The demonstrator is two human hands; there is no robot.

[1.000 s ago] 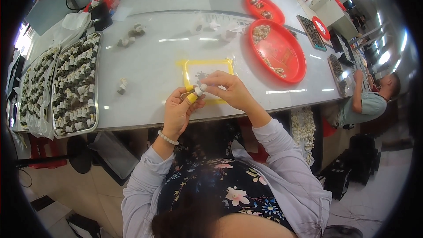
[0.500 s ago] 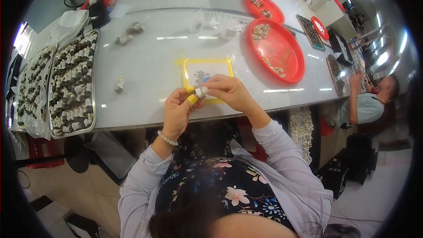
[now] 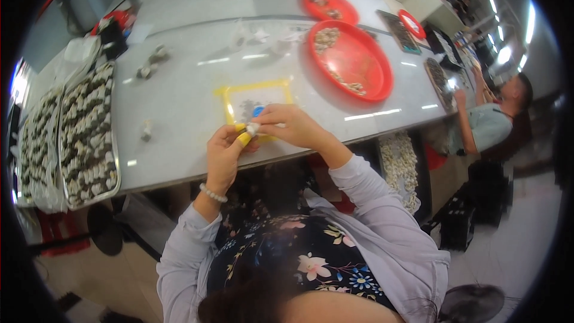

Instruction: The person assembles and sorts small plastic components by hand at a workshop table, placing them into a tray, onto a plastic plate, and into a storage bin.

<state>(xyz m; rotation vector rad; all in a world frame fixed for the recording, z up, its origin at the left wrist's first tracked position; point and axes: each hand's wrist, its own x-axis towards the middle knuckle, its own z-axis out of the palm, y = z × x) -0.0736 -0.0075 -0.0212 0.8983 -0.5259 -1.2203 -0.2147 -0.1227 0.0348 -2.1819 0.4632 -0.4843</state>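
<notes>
My left hand (image 3: pixel 222 158), with yellow covers on its thumb and a finger and a beaded bracelet at the wrist, pinches a small white-and-dark piece (image 3: pixel 253 127). My right hand (image 3: pixel 296 125) meets it from the right, its fingertips closed at the same piece. What exactly the right fingers hold is too small to make out. Under and behind the hands lies a white sheet edged with yellow tape (image 3: pixel 257 88), with dark specks and a round blue thing (image 3: pixel 258 110) on it. A similar small piece (image 3: pixel 146 130) stands alone to the left.
At the left are metal trays (image 3: pixel 115 176) packed with rows of white-and-dark pieces. Two red round trays, the nearer (image 3: pixel 359 63) holding pale bits, stand at the right. More small pieces (image 3: pixel 153 62) lie further back. A person (image 3: pixel 487 121) sits at the far right along the bench.
The whole view has shifted, so the bench and trays appear further left. Both hands stay together at the small piece, with only slight finger movement.
</notes>
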